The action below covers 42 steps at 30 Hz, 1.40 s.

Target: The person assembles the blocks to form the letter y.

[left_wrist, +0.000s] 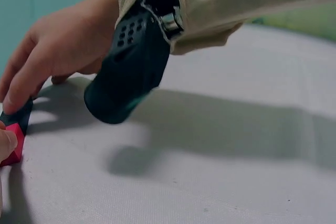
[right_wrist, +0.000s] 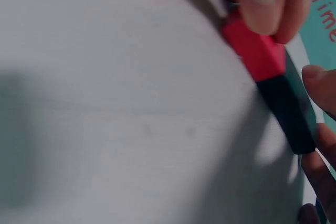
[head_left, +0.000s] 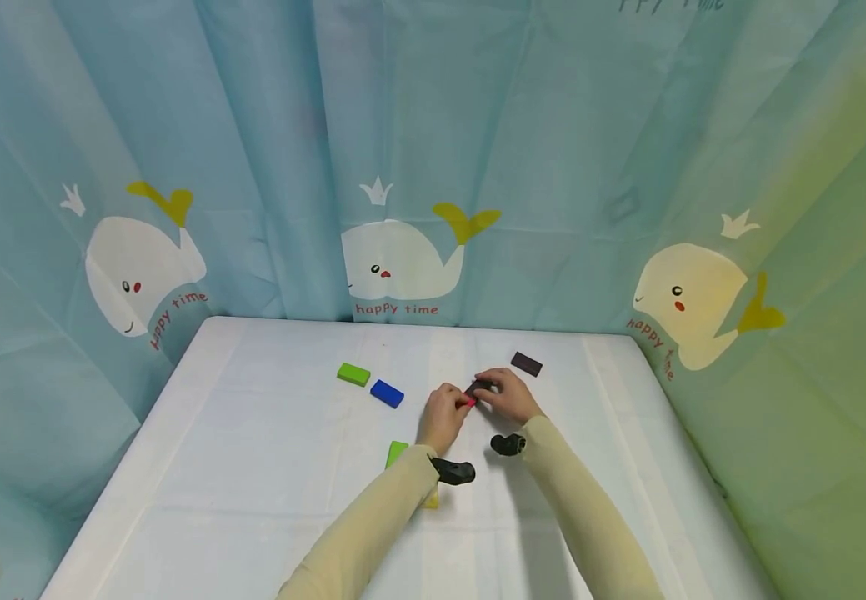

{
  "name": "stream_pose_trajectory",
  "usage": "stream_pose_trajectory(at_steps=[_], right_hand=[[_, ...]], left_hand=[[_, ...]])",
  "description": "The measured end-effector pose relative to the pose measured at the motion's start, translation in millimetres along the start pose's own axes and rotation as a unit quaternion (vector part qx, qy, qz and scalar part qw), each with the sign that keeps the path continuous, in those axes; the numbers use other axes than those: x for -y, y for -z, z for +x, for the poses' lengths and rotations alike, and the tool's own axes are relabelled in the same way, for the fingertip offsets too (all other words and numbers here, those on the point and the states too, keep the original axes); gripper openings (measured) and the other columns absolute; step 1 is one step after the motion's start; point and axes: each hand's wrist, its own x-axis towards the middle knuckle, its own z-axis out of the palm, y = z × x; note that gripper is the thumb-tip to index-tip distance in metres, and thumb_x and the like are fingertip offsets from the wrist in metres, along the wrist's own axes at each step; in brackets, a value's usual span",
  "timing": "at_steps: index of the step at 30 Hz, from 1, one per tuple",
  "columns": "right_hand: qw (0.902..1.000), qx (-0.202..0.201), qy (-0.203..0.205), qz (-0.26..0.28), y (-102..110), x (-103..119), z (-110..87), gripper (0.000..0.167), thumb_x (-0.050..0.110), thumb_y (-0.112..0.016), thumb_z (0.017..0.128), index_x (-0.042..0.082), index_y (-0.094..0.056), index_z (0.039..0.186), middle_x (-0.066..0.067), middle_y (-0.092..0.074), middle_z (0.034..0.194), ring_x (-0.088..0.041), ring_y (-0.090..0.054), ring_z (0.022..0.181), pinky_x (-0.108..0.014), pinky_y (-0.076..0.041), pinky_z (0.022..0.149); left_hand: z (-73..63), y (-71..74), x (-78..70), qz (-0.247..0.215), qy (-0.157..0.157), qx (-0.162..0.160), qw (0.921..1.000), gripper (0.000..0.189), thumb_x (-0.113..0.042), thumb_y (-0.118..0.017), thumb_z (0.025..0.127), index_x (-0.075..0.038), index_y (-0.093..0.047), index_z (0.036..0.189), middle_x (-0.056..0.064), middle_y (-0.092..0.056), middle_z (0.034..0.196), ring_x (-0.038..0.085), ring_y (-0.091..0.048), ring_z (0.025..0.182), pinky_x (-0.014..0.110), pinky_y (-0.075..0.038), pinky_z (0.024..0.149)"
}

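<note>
Near the table's far side, my left hand (head_left: 443, 415) pinches a small red block (head_left: 471, 402) between thumb and fingers. My right hand (head_left: 509, 397) grips a black block (head_left: 478, 388) from the right. In the right wrist view the red block (right_wrist: 261, 56) meets the end of the black block (right_wrist: 287, 113), the two lying in one line. Left-hand fingertips (right_wrist: 265, 9) cover the red block's upper end there. Only a thumb tip of the left hand shows at the left wrist view's edge, on the red block (left_wrist: 14, 142).
A second dark block (head_left: 526, 364) lies beyond my right hand. To the left are a green block (head_left: 353, 374) and a blue block (head_left: 387, 394). Another green block (head_left: 397, 452) and a yellow block (head_left: 431, 501) are partly hidden by my left sleeve. Curtains surround the white table (head_left: 252, 500).
</note>
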Motion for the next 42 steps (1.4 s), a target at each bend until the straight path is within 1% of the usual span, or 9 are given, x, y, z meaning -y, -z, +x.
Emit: stream_pose_trajectory(at_steps=[5, 8, 12, 15, 20, 30, 37, 40, 42], right_hand=[[0.9987, -0.041, -0.029, 0.001, 13.5, -5.1, -1.9, 0.037, 0.020, -0.069, 0.092, -0.001, -0.066, 0.122, -0.023, -0.059, 0.123, -0.039, -0.058, 0.107, -0.054, -0.046, 0.090], [0.9940, -0.087, -0.066, 0.004, 23.9, -11.1, -0.9, 0.038, 0.017, -0.067, 0.093, -0.003, -0.063, 0.125, -0.028, -0.054, 0.126, -0.043, -0.054, 0.112, -0.056, -0.043, 0.094], [0.9818, -0.152, -0.112, 0.013, 33.8, -23.9, 5.2, 0.043, 0.016, -0.066, 0.093, -0.005, -0.058, 0.129, -0.032, -0.045, 0.134, -0.049, -0.041, 0.124, -0.060, -0.032, 0.103], [0.9734, -0.178, -0.144, 0.014, 35.4, -35.6, 11.0, 0.047, 0.019, -0.066, 0.093, -0.002, -0.055, 0.134, -0.030, -0.039, 0.141, -0.050, -0.030, 0.131, -0.065, -0.022, 0.106], [0.9665, -0.177, -0.186, 0.005, 31.9, -45.8, 16.0, 0.053, 0.023, -0.065, 0.093, 0.000, -0.051, 0.138, -0.027, -0.032, 0.148, -0.051, -0.023, 0.135, -0.069, -0.017, 0.104], [0.9618, -0.123, -0.241, -0.041, 29.2, -45.7, 12.8, 0.054, 0.027, -0.064, 0.093, 0.004, -0.050, 0.140, -0.026, -0.037, 0.146, -0.047, -0.030, 0.133, -0.066, -0.023, 0.102], [0.9624, -0.130, -0.229, -0.068, 26.8, -43.4, 11.6, 0.065, 0.050, -0.063, 0.089, 0.003, -0.055, 0.134, -0.025, -0.053, 0.128, -0.042, -0.047, 0.118, -0.061, -0.026, 0.094], [0.9676, -0.140, -0.199, -0.067, 26.0, -41.8, 11.0, 0.068, 0.054, -0.063, 0.088, 0.001, -0.059, 0.129, -0.022, -0.059, 0.118, -0.037, -0.054, 0.109, -0.060, -0.028, 0.090], [0.9744, -0.140, -0.166, -0.058, 25.6, -42.8, 10.9, 0.063, 0.050, -0.066, 0.088, 0.001, -0.061, 0.126, -0.021, -0.058, 0.117, -0.037, -0.054, 0.107, -0.061, -0.028, 0.090]], left_hand=[[-3.5, -1.3, -0.1, 0.000, -0.003, 0.001, 1.0000, 0.005, -0.009, -0.076, 0.085, -0.009, -0.077, 0.090, 0.002, -0.063, 0.094, 0.020, -0.059, 0.085, 0.032, -0.049, 0.078], [-4.3, -0.7, -0.9, -0.003, 0.004, 0.006, 1.0000, 0.005, -0.010, -0.076, 0.086, -0.010, -0.077, 0.090, 0.001, -0.063, 0.094, 0.020, -0.059, 0.087, 0.031, -0.049, 0.078], [-2.0, 2.7, -2.4, -0.011, 0.014, 0.007, 0.9998, 0.005, -0.010, -0.075, 0.087, -0.009, -0.077, 0.091, 0.002, -0.063, 0.095, 0.020, -0.059, 0.088, 0.032, -0.050, 0.079], [0.7, 5.2, -2.6, -0.010, 0.017, 0.007, 0.9998, 0.006, -0.009, -0.074, 0.087, -0.008, -0.077, 0.092, 0.003, -0.063, 0.097, 0.021, -0.059, 0.090, 0.033, -0.050, 0.080], [2.8, 5.2, -0.4, -0.003, 0.023, 0.017, 0.9996, 0.007, -0.010, -0.074, 0.087, -0.009, -0.077, 0.094, 0.002, -0.064, 0.099, 0.020, -0.059, 0.092, 0.032, -0.050, 0.082], [1.4, 2.6, 0.0, -0.005, 0.029, 0.018, 0.9994, 0.006, -0.011, -0.074, 0.087, -0.011, -0.077, 0.093, 0.001, -0.063, 0.098, 0.018, -0.059, 0.091, 0.031, -0.049, 0.081], [1.6, 2.1, 0.5, -0.002, 0.029, 0.017, 0.9995, 0.006, -0.013, -0.074, 0.088, -0.012, -0.077, 0.092, 0.000, -0.063, 0.099, 0.018, -0.058, 0.091, 0.030, -0.049, 0.080], [1.8, 2.3, 0.9, -0.003, 0.028, 0.016, 0.9995, 0.006, -0.012, -0.074, 0.088, -0.011, -0.077, 0.092, 0.001, -0.063, 0.099, 0.018, -0.059, 0.091, 0.031, -0.050, 0.080], [1.6, 2.2, 1.3, -0.004, 0.027, 0.016, 0.9995, 0.006, -0.012, -0.074, 0.087, -0.011, -0.077, 0.092, 0.001, -0.063, 0.099, 0.018, -0.059, 0.091, 0.031, -0.050, 0.080]])
